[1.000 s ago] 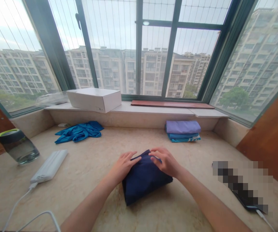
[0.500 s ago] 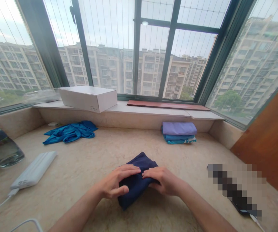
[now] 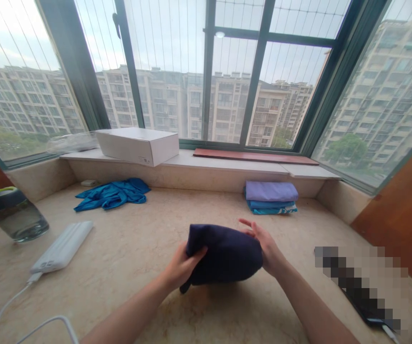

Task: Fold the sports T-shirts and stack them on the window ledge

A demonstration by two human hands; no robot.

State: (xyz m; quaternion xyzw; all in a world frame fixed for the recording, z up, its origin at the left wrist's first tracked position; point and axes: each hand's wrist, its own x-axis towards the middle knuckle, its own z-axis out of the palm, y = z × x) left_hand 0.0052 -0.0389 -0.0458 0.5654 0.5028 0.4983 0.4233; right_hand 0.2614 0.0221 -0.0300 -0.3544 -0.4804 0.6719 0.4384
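Both hands (image 3: 180,265) (image 3: 263,243) hold a folded navy cloth (image 3: 225,255) bundle, rounded, lifted.

Grey daylight is pouring in through a wide bay window (image 3: 170,48), its dark green frames (image 3: 255,71) rising tall. Beige apartment blocks (image 3: 388,95) are filling the view outside. A pale stone ledge (image 3: 227,165) is running beneath the glass, a marbled beige surface (image 3: 137,239) is spreading below it, and brown wooden panels (image 3: 406,220) are flanking both sides.
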